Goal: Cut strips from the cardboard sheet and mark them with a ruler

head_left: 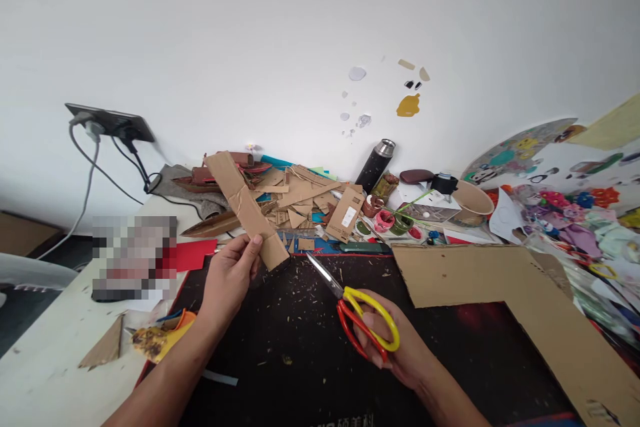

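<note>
White desk (45, 373): a craft corner, in a home or small studio (which of the two, I cannot tell).
Cardboard scraps (300, 203): heaped at the back.
Scissors (343, 293): a papercraft tool, above a crumb-strewn dark mat (265, 340).
Paint pots (384, 220): open, stained pink.
White wall (225, 47): cut shapes (408, 106) stuck on, a socket panel (107, 115) at left.

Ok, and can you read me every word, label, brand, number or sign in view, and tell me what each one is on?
"硕美科": on the black mat, at the bottom edge, with Latin letters before it cut off by the picture's edge.
Too small to read: the print on the brown box and its white label.
Unreadable: the dark marks on the large cardboard sheet, lower right.
I can't make out any other text.
</note>
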`<state>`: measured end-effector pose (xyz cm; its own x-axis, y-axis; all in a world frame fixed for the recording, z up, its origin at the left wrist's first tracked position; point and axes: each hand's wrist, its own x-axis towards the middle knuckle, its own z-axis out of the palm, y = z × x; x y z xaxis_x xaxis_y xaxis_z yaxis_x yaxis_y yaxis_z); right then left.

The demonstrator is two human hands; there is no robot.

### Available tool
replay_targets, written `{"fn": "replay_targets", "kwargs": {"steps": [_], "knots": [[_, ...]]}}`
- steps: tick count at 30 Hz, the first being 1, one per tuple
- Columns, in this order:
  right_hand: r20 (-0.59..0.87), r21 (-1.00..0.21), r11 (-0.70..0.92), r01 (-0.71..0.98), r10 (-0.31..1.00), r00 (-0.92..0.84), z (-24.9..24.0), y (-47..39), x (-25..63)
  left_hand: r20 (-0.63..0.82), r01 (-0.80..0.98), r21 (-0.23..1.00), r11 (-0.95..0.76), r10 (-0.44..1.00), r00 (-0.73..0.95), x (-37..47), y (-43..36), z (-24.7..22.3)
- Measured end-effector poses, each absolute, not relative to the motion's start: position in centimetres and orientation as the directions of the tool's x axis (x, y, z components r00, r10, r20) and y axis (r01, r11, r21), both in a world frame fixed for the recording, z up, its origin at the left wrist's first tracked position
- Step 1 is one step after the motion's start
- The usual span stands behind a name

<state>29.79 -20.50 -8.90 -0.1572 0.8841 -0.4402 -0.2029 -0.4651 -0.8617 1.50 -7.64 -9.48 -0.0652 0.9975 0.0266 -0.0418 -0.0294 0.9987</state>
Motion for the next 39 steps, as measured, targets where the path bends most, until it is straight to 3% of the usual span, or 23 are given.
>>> {"fn": "replay_targets", "kwargs": {"steps": [3, 5, 8, 13, 19, 24, 31, 39], "knots": [[-0.274, -0.843, -0.335, -0.421, 0.941, -0.199, -9.5, -20.6, 28.5, -0.005, -0.070, 0.998, 0.003, 0.999, -0.033, 2.0, -7.9, -9.4], [-0.193, -0.832, -0.300, -0.467, 0.945, -0.264, -10.4, -20.3, 27.1, -0.020, -0.074, 0.997, 0.019, 1.000, -0.015, 2.2, -8.0, -9.4], [-0.239, -0.801, -0.434, -0.412, 0.863, -0.445, -11.5, -19.2, 24.8, -0.030, -0.064, 0.998, 0.029, 0.999, -0.014, 2.3, -8.1, -9.5], [-0.277, -0.880, -0.399, -0.258, 0.872, -0.405, -11.3, -17.6, 23.5, -0.005, -0.084, 0.996, -0.001, 0.997, -0.074, 2.1, -7.9, -9.8], [-0.329, -0.921, -0.390, -0.020, 0.803, -0.497, -10.4, -16.7, 23.6, 0.010, -0.107, 0.994, -0.024, 0.991, -0.134, 1.8, -7.4, -10.3], [-0.240, -0.929, -0.353, -0.110, 0.803, -0.546, -10.4, -16.1, 23.8, -0.025, -0.140, 0.990, 0.005, 0.989, -0.144, 1.5, -7.3, -10.4], [-0.209, -0.926, -0.359, -0.115, 0.742, -0.637, -11.2, -15.6, 24.0, -0.033, -0.182, 0.983, -0.004, 0.980, -0.197, 1.2, -7.2, -10.3], [-0.343, -0.921, -0.387, -0.033, 0.850, -0.400, -10.4, -15.3, 22.0, 0.013, -0.127, 0.991, -0.042, 0.974, -0.225, 1.1, -7.6, -9.5]]}}
